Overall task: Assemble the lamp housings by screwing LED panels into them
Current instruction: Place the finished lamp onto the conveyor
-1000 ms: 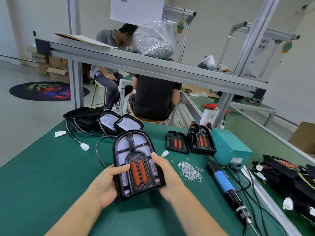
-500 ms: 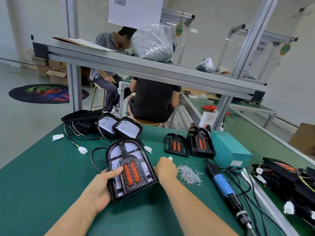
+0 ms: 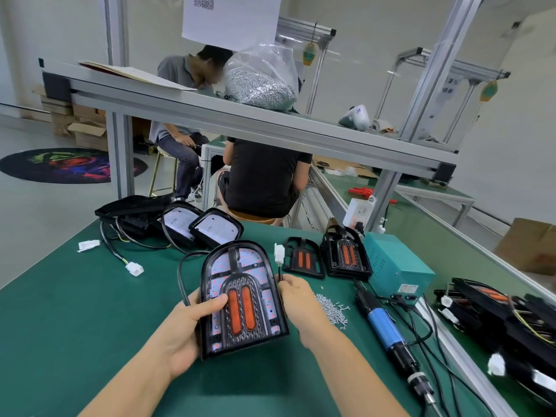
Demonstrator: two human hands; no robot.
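A black arch-shaped lamp housing (image 3: 240, 296) with a white LED panel and two orange lenses stands tilted on the green table (image 3: 60, 326). My left hand (image 3: 186, 326) grips its left edge, thumb across the front. My right hand (image 3: 298, 296) pinches the housing's thin wire, and the white connector (image 3: 279, 253) sticks up above my fingers. A pile of small silver screws (image 3: 331, 308) lies just right of that hand. A blue electric screwdriver (image 3: 388, 329) rests on the table farther right.
Two black inserts with orange lenses (image 3: 304, 261) (image 3: 346, 255) sit behind the screws, beside a teal power box (image 3: 397, 266). More housings with cables (image 3: 180, 221) lie at the back left, a black stack (image 3: 496, 320) at the right. Two people sit beyond the shelf.
My right hand left the housing's right edge, reached toward the screws, and now pinches the wire with the white connector raised. The housing shifted slightly left and stands more upright.
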